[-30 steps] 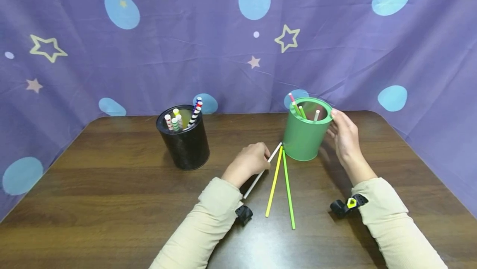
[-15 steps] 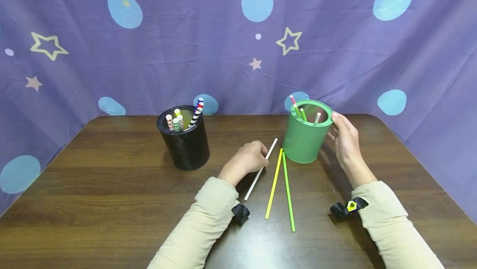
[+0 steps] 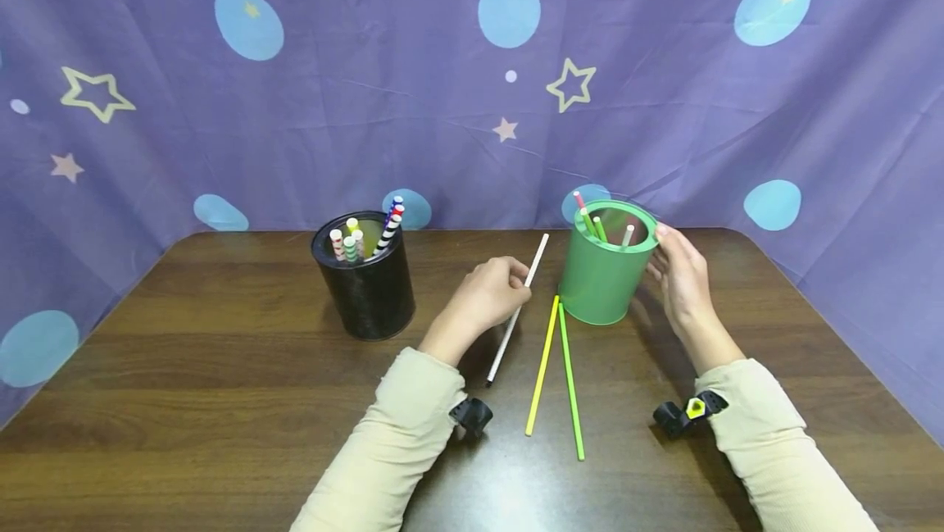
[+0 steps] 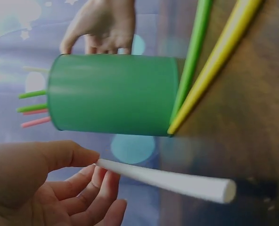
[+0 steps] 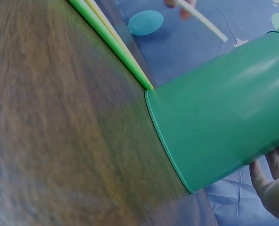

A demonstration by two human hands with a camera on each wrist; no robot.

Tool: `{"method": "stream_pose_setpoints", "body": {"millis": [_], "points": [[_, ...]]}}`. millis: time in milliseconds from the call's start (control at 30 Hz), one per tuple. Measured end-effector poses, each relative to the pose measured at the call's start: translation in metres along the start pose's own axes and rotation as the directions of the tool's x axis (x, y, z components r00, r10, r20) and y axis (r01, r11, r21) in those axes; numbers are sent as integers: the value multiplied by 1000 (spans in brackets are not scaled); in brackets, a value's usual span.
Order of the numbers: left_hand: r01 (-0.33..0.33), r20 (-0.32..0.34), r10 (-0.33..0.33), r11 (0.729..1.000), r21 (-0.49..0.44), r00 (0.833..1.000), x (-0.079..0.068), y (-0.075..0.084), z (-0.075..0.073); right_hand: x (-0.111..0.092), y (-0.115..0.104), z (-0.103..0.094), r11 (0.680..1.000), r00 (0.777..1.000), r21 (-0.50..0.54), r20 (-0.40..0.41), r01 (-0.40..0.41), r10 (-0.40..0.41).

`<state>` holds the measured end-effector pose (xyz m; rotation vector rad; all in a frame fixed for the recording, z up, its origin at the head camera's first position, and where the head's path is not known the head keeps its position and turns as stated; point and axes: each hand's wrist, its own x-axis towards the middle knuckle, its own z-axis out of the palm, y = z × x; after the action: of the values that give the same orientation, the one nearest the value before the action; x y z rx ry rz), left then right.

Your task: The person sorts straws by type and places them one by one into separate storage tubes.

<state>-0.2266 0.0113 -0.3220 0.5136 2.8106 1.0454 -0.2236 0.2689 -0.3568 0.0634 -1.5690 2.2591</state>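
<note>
A long white stick point(image 3: 506, 347) is pinched by my left hand point(image 3: 487, 294), thumb against fingers. It slants up off the table; in the left wrist view its thick end point(image 4: 229, 190) points toward the camera. My right hand point(image 3: 684, 274) touches the far-right side of a green can point(image 3: 603, 282), fingertips against wall and rim. Several thin sticks, pink, green and white point(image 3: 629, 234), stand in the can. Left of it, a yellow stick point(image 3: 542, 368) and a green stick point(image 3: 571, 384) lie on the table, their far ends meeting by its base.
A black can point(image 3: 372, 294) holding several striped and coloured sticks point(image 3: 350, 247) stands at left on the brown wooden table point(image 3: 221, 417). Behind hangs a purple curtain point(image 3: 369, 130) with stars and blue dots. Black bands with cameras point(image 3: 469, 415) sit at both wrists.
My left hand has lifted the white stick from the table and shifted it away from the yellow stick, slightly up and left. My right hand stays against the green can.
</note>
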Motion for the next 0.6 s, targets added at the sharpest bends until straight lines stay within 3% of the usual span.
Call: {"method": "stream_pose_setpoints", "body": {"millis": [167, 367, 500, 600], "points": [[-40, -106, 36, 998, -45, 994, -3, 6, -11, 0, 0, 0, 1000, 1000, -5, 2, -3, 3], [-118, -233, 87, 985, -122, 968, -7, 16, -19, 0, -1, -1, 1000, 1000, -9, 0, -3, 3], [-197, -309, 133, 963, -186, 942, -12, 23, -24, -1, -1, 0, 1000, 1000, -13, 1, -2, 2], [-284, -381, 183, 931, -229, 906, -15, 27, -27, -1, -2, 0, 1000, 1000, -15, 2, -4, 4]]}}
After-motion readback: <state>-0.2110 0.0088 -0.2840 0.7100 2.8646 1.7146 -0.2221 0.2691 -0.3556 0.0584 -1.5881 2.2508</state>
